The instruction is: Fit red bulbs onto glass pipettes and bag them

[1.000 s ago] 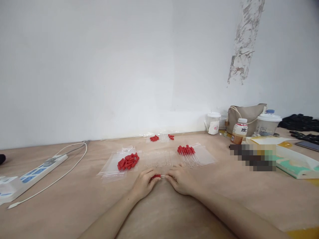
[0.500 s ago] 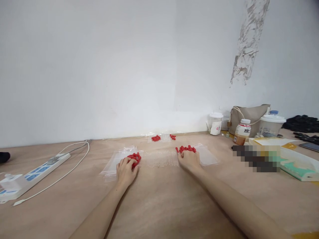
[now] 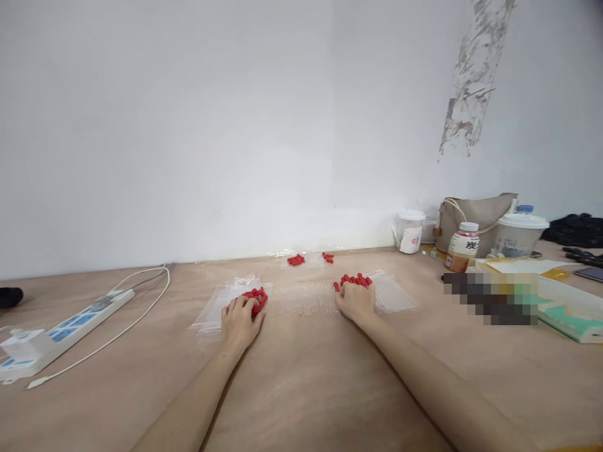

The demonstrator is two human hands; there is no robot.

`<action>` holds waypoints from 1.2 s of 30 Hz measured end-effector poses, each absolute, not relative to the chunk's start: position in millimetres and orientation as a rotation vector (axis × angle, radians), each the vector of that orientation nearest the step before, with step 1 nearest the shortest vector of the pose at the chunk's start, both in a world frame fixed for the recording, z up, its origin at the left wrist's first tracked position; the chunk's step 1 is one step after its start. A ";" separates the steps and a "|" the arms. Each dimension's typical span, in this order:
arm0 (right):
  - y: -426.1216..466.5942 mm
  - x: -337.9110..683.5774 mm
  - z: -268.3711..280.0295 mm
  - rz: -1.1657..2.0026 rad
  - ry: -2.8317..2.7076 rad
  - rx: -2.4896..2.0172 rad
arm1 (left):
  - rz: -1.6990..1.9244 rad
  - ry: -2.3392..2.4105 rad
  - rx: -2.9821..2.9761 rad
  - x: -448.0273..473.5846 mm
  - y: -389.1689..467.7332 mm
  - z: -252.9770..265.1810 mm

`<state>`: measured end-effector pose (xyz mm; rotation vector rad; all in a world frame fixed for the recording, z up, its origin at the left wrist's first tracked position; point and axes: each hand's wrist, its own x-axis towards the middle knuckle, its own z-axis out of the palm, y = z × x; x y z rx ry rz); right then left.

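Observation:
My left hand (image 3: 239,319) rests at the near side of a pile of small red capsule-shaped pieces (image 3: 258,300). Its fingers are bent over the pieces, with the thumb apart; nothing plainly sits in its grasp. Beneath lies a stack of clear plastic bags (image 3: 217,307). On the other side, my right hand (image 3: 357,301) is closed, knuckles up, against a second red pile (image 3: 354,280). Its fingertips are hidden, so what they hold cannot be seen. Between the hands runs a row of thin clear sticks or tubes (image 3: 304,300). More clear bags (image 3: 393,292) lie beside the right hand.
Near the wall are two small red groups (image 3: 296,259) on clear plastic. A power strip (image 3: 70,329) with a white cable (image 3: 141,320) lies left. At right stand a lidded cup (image 3: 411,233), a labelled bottle (image 3: 463,247), a grey bag (image 3: 475,216) and a larger tub (image 3: 521,235).
The view has shifted slightly. Both hands stay at their red piles, with only small finger movement; the right hand looks more tightly curled.

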<state>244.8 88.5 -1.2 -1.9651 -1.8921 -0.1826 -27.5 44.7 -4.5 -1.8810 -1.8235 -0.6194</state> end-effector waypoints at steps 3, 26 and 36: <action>89.9 238.9 2.0 -0.099 -1.928 -2.011 | -0.619 -1.830 -1.871 -27.7 45.4 -5.1; 90.1 248.6 10.1 0.171 -1.966 -2.002 | -0.676 -1.711 -1.840 -21.0 43.2 -1.7; 41.3 256.1 -19.7 0.170 -2.112 -1.197 | -1.024 -1.463 -2.691 32.0 7.4 -9.4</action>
